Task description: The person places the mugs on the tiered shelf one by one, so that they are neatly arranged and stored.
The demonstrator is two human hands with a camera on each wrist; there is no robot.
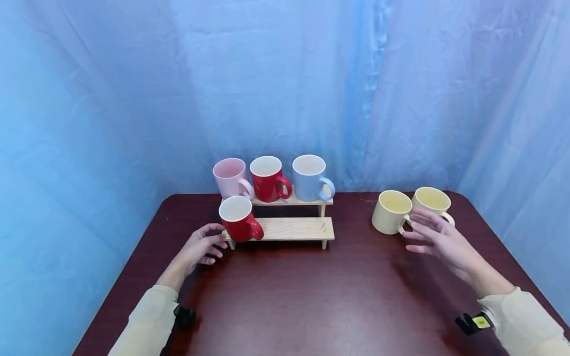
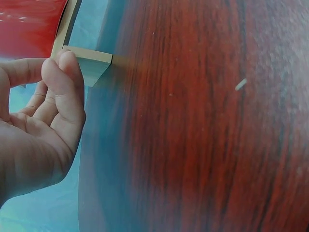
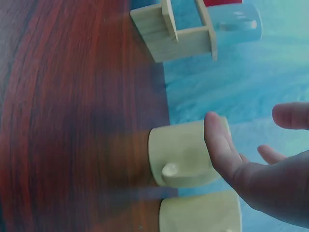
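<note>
A red mug (image 1: 238, 227) with a white inside stands at the left end of the lower tier of a wooden two-step stand (image 1: 296, 228), its handle to the right. Just left of this mug is my left hand (image 1: 200, 249), fingers loosely bent and holding nothing; the left wrist view shows its fingertips beside the stand's end. On the right, two pale yellow mugs stand side by side, a nearer one (image 1: 388, 217) and a farther one (image 1: 431, 199). My right hand (image 1: 438, 242) hovers in front of them with spread, relaxed fingers that overlap the nearer mug's handle.
Along the upper tier stand a pink mug (image 1: 229, 180), another red mug (image 1: 266, 182) and a light blue mug (image 1: 307, 180), handles to the right. The stand and yellow mugs sit near the back edge of a dark reddish-brown table (image 1: 303, 296). Blue curtains (image 1: 276, 89) hang behind.
</note>
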